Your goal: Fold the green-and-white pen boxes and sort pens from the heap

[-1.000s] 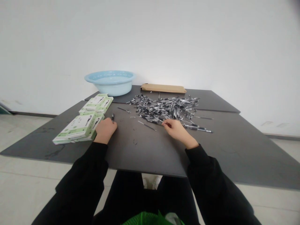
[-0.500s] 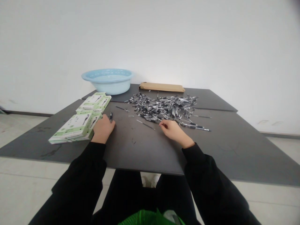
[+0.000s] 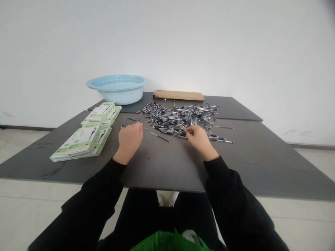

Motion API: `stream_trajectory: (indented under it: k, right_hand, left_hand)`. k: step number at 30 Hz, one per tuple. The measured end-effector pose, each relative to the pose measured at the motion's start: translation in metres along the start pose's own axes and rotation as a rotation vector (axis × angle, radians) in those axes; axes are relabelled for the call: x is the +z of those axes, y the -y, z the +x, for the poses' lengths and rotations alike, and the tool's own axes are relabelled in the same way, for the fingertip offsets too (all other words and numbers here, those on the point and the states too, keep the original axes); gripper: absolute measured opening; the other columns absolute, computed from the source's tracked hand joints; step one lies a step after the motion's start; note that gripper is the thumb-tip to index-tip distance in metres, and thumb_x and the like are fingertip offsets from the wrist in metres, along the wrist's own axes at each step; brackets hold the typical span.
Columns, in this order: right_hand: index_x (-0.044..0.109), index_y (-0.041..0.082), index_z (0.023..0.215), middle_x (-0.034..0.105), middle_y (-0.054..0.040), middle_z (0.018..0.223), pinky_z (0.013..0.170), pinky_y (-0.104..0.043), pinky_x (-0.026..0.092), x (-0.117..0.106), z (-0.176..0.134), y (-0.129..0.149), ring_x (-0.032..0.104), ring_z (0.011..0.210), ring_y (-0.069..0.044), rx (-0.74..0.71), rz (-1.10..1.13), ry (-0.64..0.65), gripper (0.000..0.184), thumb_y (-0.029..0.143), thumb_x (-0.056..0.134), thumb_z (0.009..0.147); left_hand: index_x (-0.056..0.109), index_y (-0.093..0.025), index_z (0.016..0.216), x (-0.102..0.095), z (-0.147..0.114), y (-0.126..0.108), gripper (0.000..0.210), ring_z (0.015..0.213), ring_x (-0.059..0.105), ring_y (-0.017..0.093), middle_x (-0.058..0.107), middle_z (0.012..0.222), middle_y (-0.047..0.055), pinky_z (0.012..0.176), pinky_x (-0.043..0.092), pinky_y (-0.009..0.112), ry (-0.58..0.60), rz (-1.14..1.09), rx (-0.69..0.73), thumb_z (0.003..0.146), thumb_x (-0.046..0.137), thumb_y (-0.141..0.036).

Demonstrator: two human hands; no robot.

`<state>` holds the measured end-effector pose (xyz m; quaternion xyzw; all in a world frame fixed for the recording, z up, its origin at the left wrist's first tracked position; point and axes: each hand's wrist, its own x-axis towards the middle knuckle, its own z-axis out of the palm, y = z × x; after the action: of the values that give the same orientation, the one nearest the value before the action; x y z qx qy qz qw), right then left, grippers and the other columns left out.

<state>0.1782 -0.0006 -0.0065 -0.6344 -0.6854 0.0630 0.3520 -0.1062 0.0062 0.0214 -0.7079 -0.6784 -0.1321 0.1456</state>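
Observation:
My left hand [image 3: 130, 141] hovers over or rests on the table, its fingers curled closed; what they hold, if anything, is hidden. Just behind it the end of a dark pen [image 3: 122, 126] shows. My right hand [image 3: 199, 138] is at the near edge of a heap of clear-and-black pens [image 3: 180, 118], thumb and fingertips pinched together. Whether a pen is between them I cannot make out. Between the hands lies a single thin refill or pen [image 3: 161, 138], and another thin dark one [image 3: 133, 119] lies partly behind my left hand.
Stacked green-and-white boxes with a pen picture [image 3: 83, 139] stand on the left of the dark table [image 3: 167, 170]. A light blue basin [image 3: 119, 91] sits behind them. A flat brown cardboard piece [image 3: 179, 95] lies at the back, near the white wall.
My left hand has moved right, away from the boxes and the dark pen beside it. My right hand has shifted slightly right and forward, against the pen heap.

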Motion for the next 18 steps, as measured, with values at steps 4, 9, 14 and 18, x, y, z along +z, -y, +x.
stream_trajectory:
  k: [4,9,14,18]
  right_hand:
    - [0.074,0.015,0.088,0.065,-0.0092,0.090,0.080,-0.030,0.047,0.008,0.001,-0.003,0.062,0.083,-0.021,-0.030,-0.010,0.007,0.017,0.015,0.058,0.083]
    - [0.074,0.016,0.092,0.062,-0.0100,0.098,0.083,-0.032,0.047,0.019,0.003,-0.003,0.061,0.086,-0.022,-0.068,-0.057,0.031,0.017,0.022,0.059,0.088]
    - [0.074,0.019,0.096,0.063,-0.0100,0.100,0.079,-0.032,0.046,0.025,0.011,-0.003,0.061,0.096,-0.025,-0.046,-0.140,0.001,0.020,0.030,0.058,0.091]
    - [0.075,0.019,0.099,0.064,-0.0106,0.101,0.080,-0.033,0.046,0.033,0.019,0.002,0.060,0.097,-0.026,-0.097,-0.184,-0.003,0.024,0.033,0.058,0.092]
  left_hand:
    - [0.067,-0.018,0.096,-0.012,0.008,-0.035,0.049,0.090,0.070,0.026,0.075,0.095,0.013,0.070,0.040,0.031,0.129,-0.122,0.032,0.104,0.023,-0.038]
    - [0.067,-0.021,0.087,-0.004,0.022,-0.060,0.046,0.088,0.069,0.025,0.076,0.093,0.011,0.066,0.038,0.030,0.172,-0.254,0.064,0.101,0.029,-0.041]
    - [0.068,-0.022,0.088,0.013,0.024,-0.057,0.044,0.090,0.069,0.024,0.076,0.094,0.010,0.069,0.039,0.029,0.218,-0.302,0.053,0.101,0.029,-0.038]
    - [0.069,-0.022,0.091,0.015,0.021,-0.049,0.045,0.090,0.069,0.024,0.076,0.094,0.010,0.071,0.040,0.029,0.226,-0.319,0.038,0.101,0.029,-0.038]
